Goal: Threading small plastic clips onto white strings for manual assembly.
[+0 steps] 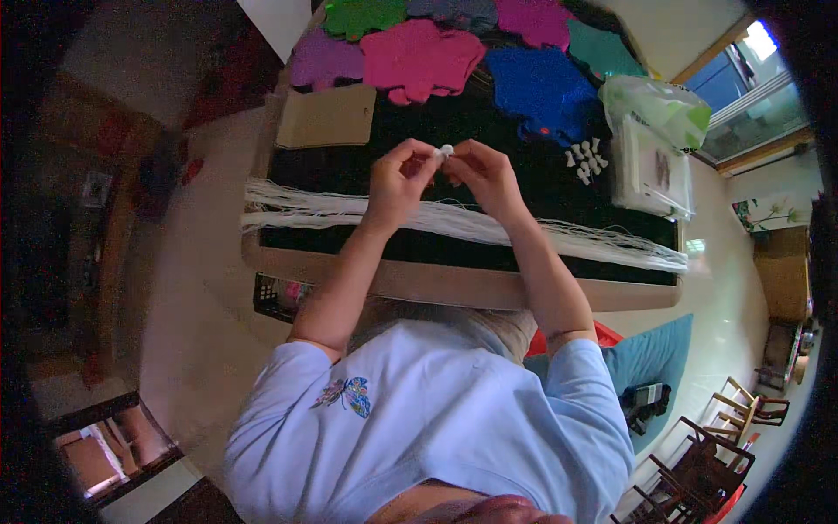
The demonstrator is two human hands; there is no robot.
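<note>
Over the dark middle of the table, my left hand (399, 182) and my right hand (491, 177) meet fingertip to fingertip. Between them they pinch a small white piece (447, 150), its exact shape mostly covered by the fingers. To the right lies a little group of small white pieces (587, 161), narrow in the middle and wider at the ends. A long bundle of white strands (454, 222) stretches across the table from left to right, passing beneath my forearms.
Along the far side lie flat, wavy-edged pieces, among them a pink piece (419, 59) and a blue piece (543, 87). A tan board (327, 118) rests at left. Plastic-wrapped white packages (655, 170) sit at right. The table's padded edge (454, 284) runs before me.
</note>
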